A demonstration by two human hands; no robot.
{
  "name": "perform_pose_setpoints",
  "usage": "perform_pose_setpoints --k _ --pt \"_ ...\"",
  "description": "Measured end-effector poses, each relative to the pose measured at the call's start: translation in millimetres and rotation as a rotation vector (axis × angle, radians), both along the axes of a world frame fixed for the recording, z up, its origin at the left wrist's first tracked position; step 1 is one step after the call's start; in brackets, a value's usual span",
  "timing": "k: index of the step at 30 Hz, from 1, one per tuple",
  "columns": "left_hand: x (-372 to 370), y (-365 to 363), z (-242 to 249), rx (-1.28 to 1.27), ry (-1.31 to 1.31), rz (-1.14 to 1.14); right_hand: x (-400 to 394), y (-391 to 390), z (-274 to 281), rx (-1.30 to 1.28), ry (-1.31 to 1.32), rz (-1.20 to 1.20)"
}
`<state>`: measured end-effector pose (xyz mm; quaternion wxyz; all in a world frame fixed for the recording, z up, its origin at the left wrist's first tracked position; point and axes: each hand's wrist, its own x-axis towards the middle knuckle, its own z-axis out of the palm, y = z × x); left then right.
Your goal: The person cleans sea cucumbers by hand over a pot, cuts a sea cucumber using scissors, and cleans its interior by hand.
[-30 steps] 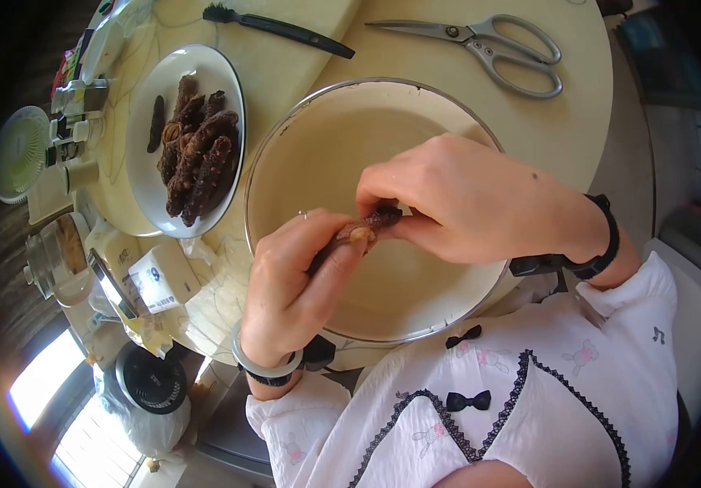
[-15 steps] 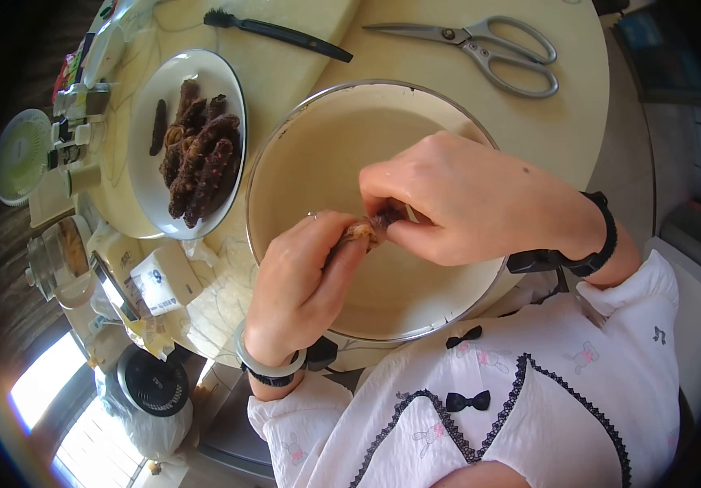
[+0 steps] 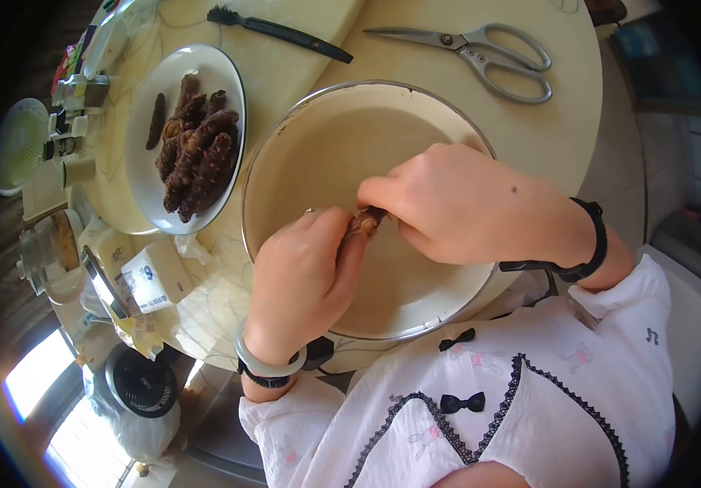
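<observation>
Over a wide cream enamel basin (image 3: 415, 305) holding clear water, both hands meet on one small sea cucumber (image 3: 365, 221), dark brown with a paler orange-brown part. My left hand (image 3: 301, 264) pinches its left end between thumb and fingers. At the other end, the fingers of my right hand (image 3: 448, 203) are closed on it, partly hiding it. To the left, a white dark-rimmed plate (image 3: 145, 183) bears several dark, bumpy sea cucumbers (image 3: 200, 154), one lying apart from the heap.
Grey metal scissors (image 3: 476, 57) lie beyond the basin. A black brush (image 3: 285, 37) rests on a pale board (image 3: 301, 73) behind it. Along the table's left side stand a white tissue pack (image 3: 155, 278), a glass jar (image 3: 51, 248) and small containers.
My right hand has shifted slightly downward and its fingers have turned on the sea cucumber. My left hand keeps its pinch. The whole view has shifted a little.
</observation>
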<state>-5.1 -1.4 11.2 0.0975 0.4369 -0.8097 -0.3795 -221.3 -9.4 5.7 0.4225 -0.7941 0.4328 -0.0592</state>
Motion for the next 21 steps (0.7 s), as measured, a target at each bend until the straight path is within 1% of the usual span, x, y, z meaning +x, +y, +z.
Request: perform_pose_setpoints --k 2,3,5,6,8,9,11,12,13,14,15,17,18,20,21 --pt "-0.4 2.2 -5.7 -0.123 -0.133 -0.045 -1.5 3.1 -0.8 -0.136 0.041 0.037" --pt "-0.9 2.4 -6.9 -0.123 -0.130 -0.037 -2.1 4.0 0.0 -0.137 0.044 0.045" --pt "-1.4 1.5 -8.1 -0.175 -0.067 -0.010 -2.3 4.9 1.7 -0.244 0.000 -0.015" --pt "-1.3 1.1 -7.9 -0.176 -0.067 -0.006 -1.5 3.5 0.8 -0.245 0.000 -0.011" --pt "-1.4 0.6 -7.3 -0.163 0.188 0.119 -1.0 -0.6 -2.1 -0.387 -0.124 -0.062" --pt "-0.9 2.0 -8.0 -0.163 0.189 0.122 -1.0 -0.9 -1.6 -0.387 -0.122 -0.059" --pt "1.1 5.9 -9.6 0.014 0.371 0.318 -0.4 -2.1 0.5 -0.326 -0.140 -0.069" --pt "4.9 4.4 -8.0 0.027 0.402 0.304 0.0 -3.0 3.6 -0.326 -0.140 -0.063" --pt "4.1 4.3 -7.6 0.026 0.405 0.310 0.0 -3.8 8.0 -0.237 -0.143 -0.083" --pt "2.3 4.0 -7.6 0.047 0.499 0.336 0.2 -4.4 10.6 -0.148 -0.144 -0.103" --pt "1.3 3.8 -8.0 0.068 0.593 0.362 0.2 -5.0 8.2 -0.148 -0.141 -0.097" --pt "3.4 3.6 -8.8 0.103 0.594 0.357 0.1 -6.1 0.6 -0.076 -0.235 -0.103" --pt "2.9 3.6 -8.4 0.118 0.595 0.362 1.0 -6.4 0.5 -0.075 -0.233 -0.098" --pt "2.5 3.3 -8.2 0.133 0.596 0.372 3.5 -6.3 0.1 0.009 -0.200 -0.119" --pt "2.4 2.6 -8.4 0.124 0.549 0.347 4.4 -5.6 -2.4 0.011 -0.200 -0.114"
